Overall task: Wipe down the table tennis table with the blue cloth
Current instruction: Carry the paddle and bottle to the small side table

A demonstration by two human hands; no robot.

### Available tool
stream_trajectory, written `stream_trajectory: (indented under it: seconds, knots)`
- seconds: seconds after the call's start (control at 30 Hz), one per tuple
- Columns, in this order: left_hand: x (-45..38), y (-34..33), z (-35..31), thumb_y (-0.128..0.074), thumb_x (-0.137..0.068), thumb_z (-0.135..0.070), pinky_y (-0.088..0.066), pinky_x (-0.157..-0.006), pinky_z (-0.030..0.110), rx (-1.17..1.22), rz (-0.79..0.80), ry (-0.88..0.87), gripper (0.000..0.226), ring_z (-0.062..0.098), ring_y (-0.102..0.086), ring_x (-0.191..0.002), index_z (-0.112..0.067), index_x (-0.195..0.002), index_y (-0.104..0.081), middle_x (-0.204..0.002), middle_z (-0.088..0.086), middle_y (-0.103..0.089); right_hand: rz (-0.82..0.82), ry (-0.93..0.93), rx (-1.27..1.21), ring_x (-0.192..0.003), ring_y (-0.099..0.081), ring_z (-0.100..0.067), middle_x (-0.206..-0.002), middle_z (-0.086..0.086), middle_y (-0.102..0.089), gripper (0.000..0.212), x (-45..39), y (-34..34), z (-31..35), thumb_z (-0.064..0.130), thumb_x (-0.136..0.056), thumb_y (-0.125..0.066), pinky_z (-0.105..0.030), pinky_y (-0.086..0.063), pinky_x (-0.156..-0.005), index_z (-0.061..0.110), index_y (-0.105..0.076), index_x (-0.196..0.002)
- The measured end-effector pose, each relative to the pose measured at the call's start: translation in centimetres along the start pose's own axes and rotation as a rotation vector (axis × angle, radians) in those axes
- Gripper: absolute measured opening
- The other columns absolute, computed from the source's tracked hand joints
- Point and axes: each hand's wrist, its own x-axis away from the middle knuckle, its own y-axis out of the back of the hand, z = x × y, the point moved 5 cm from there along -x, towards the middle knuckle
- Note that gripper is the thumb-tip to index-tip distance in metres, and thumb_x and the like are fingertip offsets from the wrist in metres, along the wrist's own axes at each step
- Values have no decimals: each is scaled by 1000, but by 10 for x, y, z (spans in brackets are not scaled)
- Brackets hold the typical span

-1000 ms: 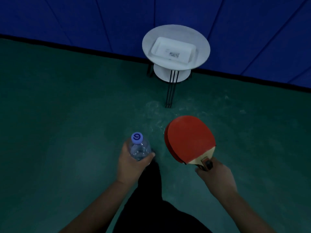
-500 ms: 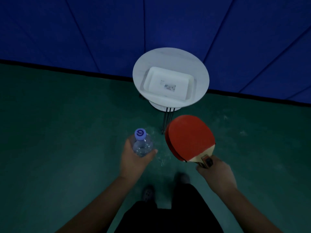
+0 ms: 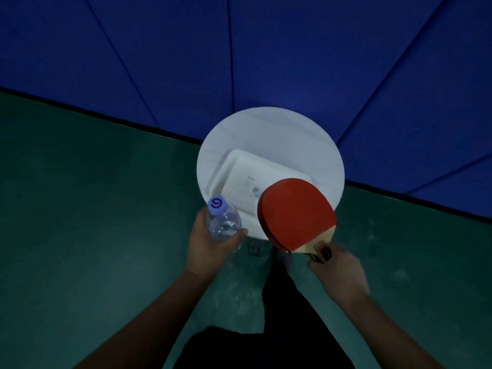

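The room has a dark green floor (image 3: 80, 235), smooth with pale scuff marks near the feet, and a wall of deep blue panels (image 3: 266, 49) with thin seams between them. Against this wall stands a small round side table (image 3: 269, 134), white and matt, and on it lies a white rectangular tray (image 3: 239, 166) with rounded corners and a low rim.

On the left, the left hand (image 3: 205, 243) has its fingers and thumb curled around a clear plastic water bottle (image 3: 223, 225), upright, with a violet screw cap. The plastic looks thin and ribbed, so I judge it may dent under a hard squeeze. It hangs at the near edge of the table; if it is set down too close to that edge, or half on the tray rim, it could tip and roll to the floor.

On the right, the right hand (image 3: 340, 272) grips the wooden handle of a table tennis paddle (image 3: 295, 211), whose red rubber face is flat and smooth. It hovers above the near right corner of the tray. Placed with the handle beyond the table edge, it may overbalance and fall.

The blue cloth and the table tennis table are not in view, so the wiping is not yet begun; both hands are full.
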Motion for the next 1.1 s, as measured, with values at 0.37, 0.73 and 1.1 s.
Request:
stream_trajectory:
  seconds: [0.37,0.73,1.1]
  knots:
    - [-163,-96,-31,-94,-54,-36,-55,-91,43,-134,24,-35,81,23,-63,-108,-16,-123,-57,-117,6,-63,49,37,81,-87,-64,-32,-91,-6,-67,35,-185,34,54,42,-80,-72,-31,-43,-68,16,-59,-101]
    - [-364,-185,14,-93,-59,-33,-41,-77,-1,-243,120,-135,71,-15,-55,-99,-44,-111,-47,-104,-30,-56,32,-38,36,-75,-64,-24,-77,0,-64,27,-368,-23,85,30,-80,-76,-33,-51,-67,13,-60,-93]
    - [-437,-228,55,-78,-63,-58,-45,-83,4,-318,123,-166,67,-3,-57,-96,-33,-118,-48,-107,-12,-59,45,-58,84,-93,-67,-29,-100,-8,-71,40,-460,-45,96,37,-82,-75,-42,-57,-82,13,-62,-111]
